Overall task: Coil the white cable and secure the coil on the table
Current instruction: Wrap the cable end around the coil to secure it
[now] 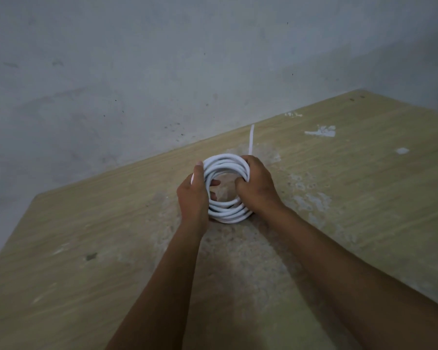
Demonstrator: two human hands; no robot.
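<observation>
1. Both forearms reach over the worn wooden table (86,236).
2. Left hand (193,195) and right hand (257,185) clasp opposite sides of the white cable (225,165) coil.
3. One thin white strip (251,138) sticks up behind the coil.

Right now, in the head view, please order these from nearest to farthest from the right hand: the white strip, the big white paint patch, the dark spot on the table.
From the right hand:
1. White strip, just beyond it, toward the wall.
2. Big white paint patch, far right.
3. Dark spot, near left.
</observation>
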